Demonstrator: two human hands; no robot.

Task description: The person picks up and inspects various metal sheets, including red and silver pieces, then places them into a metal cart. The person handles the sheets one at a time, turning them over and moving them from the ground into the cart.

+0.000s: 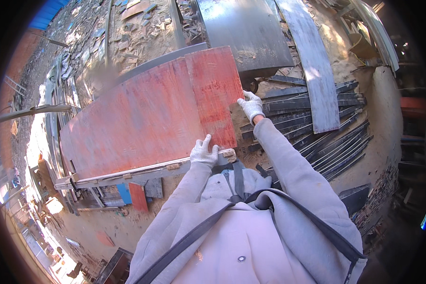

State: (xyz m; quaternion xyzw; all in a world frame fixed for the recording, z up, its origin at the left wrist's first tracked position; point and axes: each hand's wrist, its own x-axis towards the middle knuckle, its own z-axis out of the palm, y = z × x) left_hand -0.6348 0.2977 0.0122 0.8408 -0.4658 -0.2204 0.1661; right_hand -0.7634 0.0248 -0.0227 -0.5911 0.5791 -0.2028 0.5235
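Panel (pixel 214 90) on a bigger red board (pixel 132 118), gloved hands at its edges

So, dark boxy thing (pixel 116 266) way off behind the left hand, toward the person's left side, cut off by sleeve and shadow. Can't tell if it holds anything. What's clearly carrying stuff is the bench (pixel 132 175), its long metal-edged rail running off left from under the left hand, with the big board laid across it.

Hands, both in pale knit gloves: the left hand (pixel 203 152) is pretty spread, fingers apart and pointing away from the body, tips at the near end of the panel. The right hand (pixel 252 106) is farther forward, fingers partly bent against the panel's right edge. Can't tell from this angle whether it's actually pinching it.

Panel itself lies just ahead of the left hand and just left of the right hand, overlapping the right end of the board. It's flat, deeper red than the faded, grey-streaked board, with dark blotches and scuffs, plus a step in the outline just beside the right hand.

Right of the right hand there's a pile of black strips (pixel 312 106) with a long whitish plank (pixel 312 71) across it. Beyond both hands, a big grey sheet (pixel 244 35).
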